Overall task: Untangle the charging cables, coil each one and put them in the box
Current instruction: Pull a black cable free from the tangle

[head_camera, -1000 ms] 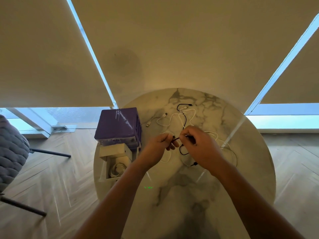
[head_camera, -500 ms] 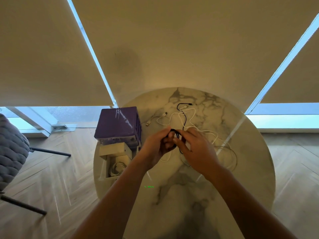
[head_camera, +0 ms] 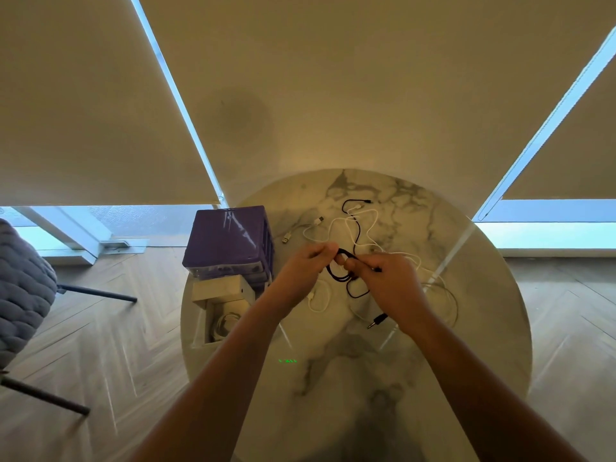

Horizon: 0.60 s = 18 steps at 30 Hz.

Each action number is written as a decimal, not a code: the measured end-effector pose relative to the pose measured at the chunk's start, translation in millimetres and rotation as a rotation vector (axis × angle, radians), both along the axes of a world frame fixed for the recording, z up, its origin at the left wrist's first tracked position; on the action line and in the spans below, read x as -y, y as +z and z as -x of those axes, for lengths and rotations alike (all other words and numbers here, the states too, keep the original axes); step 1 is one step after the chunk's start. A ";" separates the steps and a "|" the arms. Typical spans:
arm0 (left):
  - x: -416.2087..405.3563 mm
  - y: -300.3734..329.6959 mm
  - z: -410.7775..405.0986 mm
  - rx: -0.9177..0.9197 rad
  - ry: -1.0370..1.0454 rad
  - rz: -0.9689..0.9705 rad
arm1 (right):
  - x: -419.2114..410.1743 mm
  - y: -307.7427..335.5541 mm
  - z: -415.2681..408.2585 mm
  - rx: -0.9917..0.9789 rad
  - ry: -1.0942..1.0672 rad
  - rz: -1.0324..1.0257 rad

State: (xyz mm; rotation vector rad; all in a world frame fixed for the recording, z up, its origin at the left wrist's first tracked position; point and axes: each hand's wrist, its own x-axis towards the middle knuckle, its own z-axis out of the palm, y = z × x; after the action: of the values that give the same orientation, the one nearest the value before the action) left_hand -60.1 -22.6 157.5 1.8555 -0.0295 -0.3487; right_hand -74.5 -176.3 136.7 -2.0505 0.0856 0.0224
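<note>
Hands [head_camera: 301,271] parted, black cable [head_camera: 343,273] looped between grips

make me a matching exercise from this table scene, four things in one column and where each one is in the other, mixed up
Things:
1. black cable
2. white cable
3. purple box
4. open white box

Places:
A. at the table's left edge, on the far side of the open white box
B. spread loose on the marble table
C. held between the left hand and the right hand
D. at the table's left edge, a coiled cable inside

Pairs: 1-C, 2-B, 3-A, 4-D
</note>
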 end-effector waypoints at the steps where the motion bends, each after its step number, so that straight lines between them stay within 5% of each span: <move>1: 0.3 1.3 -0.2 0.002 0.017 -0.021 | 1.0 0.0 -0.5 -0.023 -0.013 -0.006; 5: -7.0 3.6 -3.6 -0.092 0.070 -0.025 | 7.0 -1.2 -4.3 -0.097 -0.087 -0.063; 10: -19.0 7.2 -4.2 -0.300 0.020 0.237 | 8.1 -2.2 -7.5 -0.114 -0.088 -0.092; 18: -18.7 -2.6 -4.8 -0.348 0.032 0.281 | 3.7 1.2 -7.2 -0.158 -0.029 -0.154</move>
State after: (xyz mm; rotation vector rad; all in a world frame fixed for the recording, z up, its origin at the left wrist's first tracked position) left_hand -55.2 -3.9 154.9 1.4965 0.1802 -0.6092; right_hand -67.3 -180.1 137.9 -1.8907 0.2053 0.1683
